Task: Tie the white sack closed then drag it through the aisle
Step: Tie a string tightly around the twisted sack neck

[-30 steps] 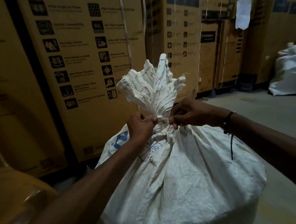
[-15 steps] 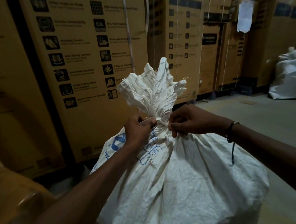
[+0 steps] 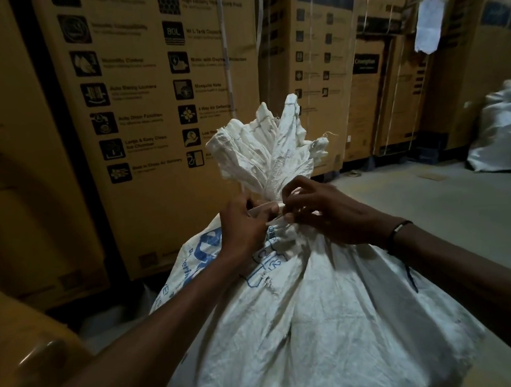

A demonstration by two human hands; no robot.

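A full white woven sack (image 3: 317, 327) with blue print stands upright in front of me. Its mouth (image 3: 265, 148) is gathered into a bunch that fans upward. A thin white strip (image 3: 266, 208) wraps the neck. My left hand (image 3: 240, 227) pinches the strip's left end against the neck. My right hand (image 3: 328, 213), a black band on its wrist, holds the strip's other end at the right of the neck, fingers curled over the knot spot. The knot itself is partly hidden by my fingers.
Tall printed cardboard cartons (image 3: 152, 109) form a wall close behind and left of the sack. More cartons (image 3: 329, 61) line the back. A second white sack (image 3: 504, 135) sits on the grey concrete floor (image 3: 436, 207) at far right. A yellow plastic object (image 3: 23, 356) is at lower left.
My right hand has shifted left over the neck with fingers spread and working the strip; the left hand has stayed at the neck. The sack has not moved.
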